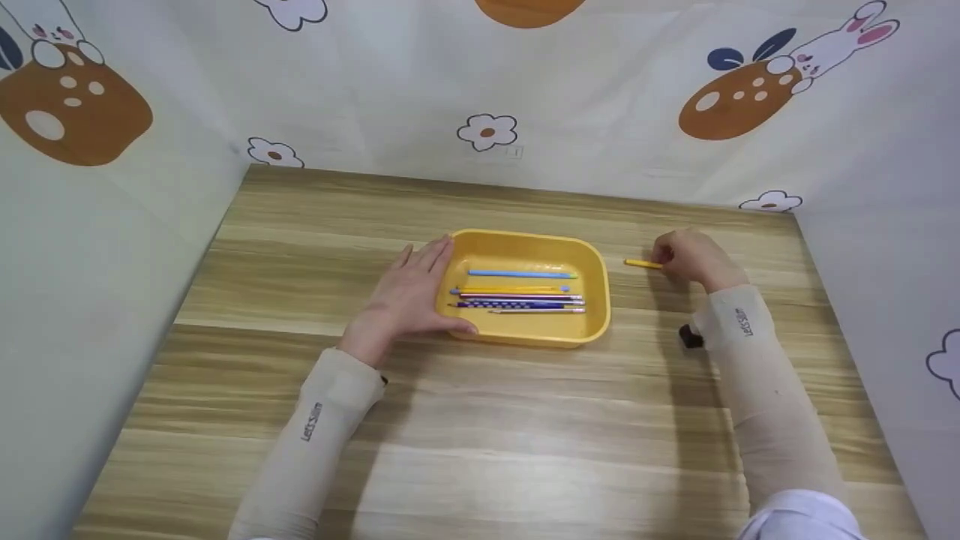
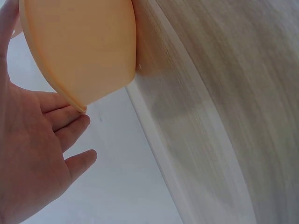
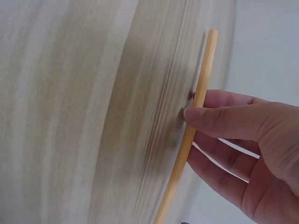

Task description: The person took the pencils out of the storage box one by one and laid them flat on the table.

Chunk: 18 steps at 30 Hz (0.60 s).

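Note:
A yellow plastic tray (image 1: pixel 606 292) sits on the table with several pencils in it, among them a light blue pencil (image 1: pixel 517 274), a yellow pencil (image 1: pixel 510 289) and a dark blue patterned pencil (image 1: pixel 510 305). My left hand (image 1: pixel 409 296) rests against the tray's left end, thumb over the near rim. In the left wrist view its fingers lie nearly straight along the edge of the tray (image 2: pixel 88 46). To the right of the tray, my right hand (image 1: pixel 694 259) pinches another yellow pencil (image 3: pixel 202 88) between thumb and fingers, close over the table; its end points toward the tray.
The wood-grain table (image 1: pixel 480 435) meets a patterned cloth wall (image 1: pixel 390 97) at the back, with pale side walls at left and right. A small black object (image 1: pixel 690 337) shows at the right wrist.

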Each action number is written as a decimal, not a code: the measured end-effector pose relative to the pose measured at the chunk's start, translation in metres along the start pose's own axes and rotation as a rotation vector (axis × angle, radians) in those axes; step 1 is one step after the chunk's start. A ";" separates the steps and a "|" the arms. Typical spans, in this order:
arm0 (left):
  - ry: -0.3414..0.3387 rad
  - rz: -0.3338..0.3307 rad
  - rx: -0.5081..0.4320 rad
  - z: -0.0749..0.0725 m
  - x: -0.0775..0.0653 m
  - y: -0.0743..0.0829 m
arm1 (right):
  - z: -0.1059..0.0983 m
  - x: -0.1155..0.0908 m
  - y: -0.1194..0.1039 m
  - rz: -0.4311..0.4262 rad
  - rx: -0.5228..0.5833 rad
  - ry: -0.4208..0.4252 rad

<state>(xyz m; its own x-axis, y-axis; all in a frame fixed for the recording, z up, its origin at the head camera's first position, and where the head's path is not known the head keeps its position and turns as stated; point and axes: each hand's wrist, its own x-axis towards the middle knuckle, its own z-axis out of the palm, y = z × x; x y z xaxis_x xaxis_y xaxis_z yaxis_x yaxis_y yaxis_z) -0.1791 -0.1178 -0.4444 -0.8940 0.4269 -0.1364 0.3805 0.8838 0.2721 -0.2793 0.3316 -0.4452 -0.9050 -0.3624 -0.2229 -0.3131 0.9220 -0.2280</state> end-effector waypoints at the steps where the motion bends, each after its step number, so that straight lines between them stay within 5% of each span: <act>1: 0.001 0.000 0.000 0.000 0.000 0.000 | 0.000 0.000 0.000 0.004 -0.001 0.003; 18: 0.000 -0.012 -0.003 0.000 0.000 0.000 | 0.004 0.000 0.003 0.029 0.042 -0.004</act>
<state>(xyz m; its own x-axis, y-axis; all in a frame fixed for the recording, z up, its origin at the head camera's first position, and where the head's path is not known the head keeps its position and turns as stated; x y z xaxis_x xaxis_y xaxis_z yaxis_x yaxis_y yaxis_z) -0.1791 -0.1181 -0.4446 -0.8984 0.4165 -0.1397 0.3692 0.8882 0.2735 -0.2796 0.3339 -0.4498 -0.9122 -0.3361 -0.2343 -0.2741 0.9257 -0.2607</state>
